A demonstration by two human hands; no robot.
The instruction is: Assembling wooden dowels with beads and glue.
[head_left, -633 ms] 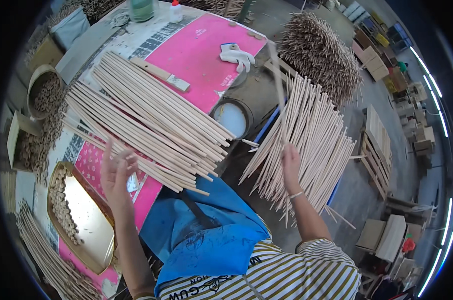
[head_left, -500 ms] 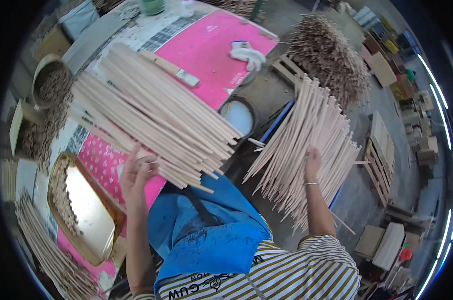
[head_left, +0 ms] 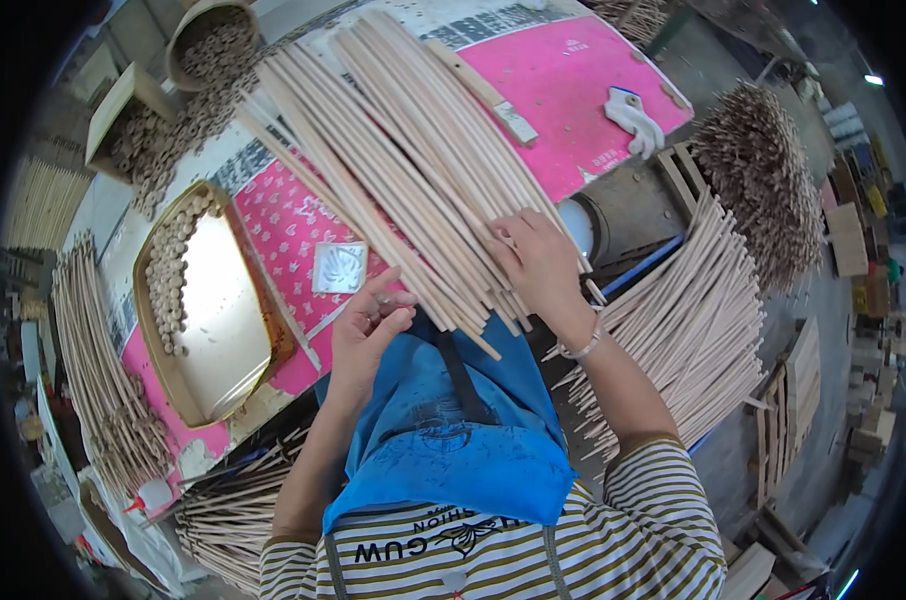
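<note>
A broad bundle of pale wooden dowels (head_left: 403,150) lies slantwise on the table, its near ends pointing toward me. On the near right part of the bundle rests my right hand (head_left: 541,262), its fingers bent over the dowels and its thumb apart from them. My left hand (head_left: 371,325) hovers just left of the dowel ends, fingers loosely curled and apart, with nothing visible in it. Left of that hand are a small square silvery piece (head_left: 340,268) and a gold-rimmed tray (head_left: 223,330) with small round wooden pieces (head_left: 170,265) along one side.
Another dowel pile (head_left: 688,310) lies to my right, beyond a blue edge. A white glove (head_left: 633,122) and a flat wooden strip (head_left: 483,92) lie on the pink table cover (head_left: 563,70). A tipped tub (head_left: 213,45) spills wooden rings. A red-tipped bottle (head_left: 153,495) stands lower left.
My right hand has moved left from the right-hand pile onto the dowels on the table. My left hand remains near their ends. The view has turned left, uncovering the silvery piece.
</note>
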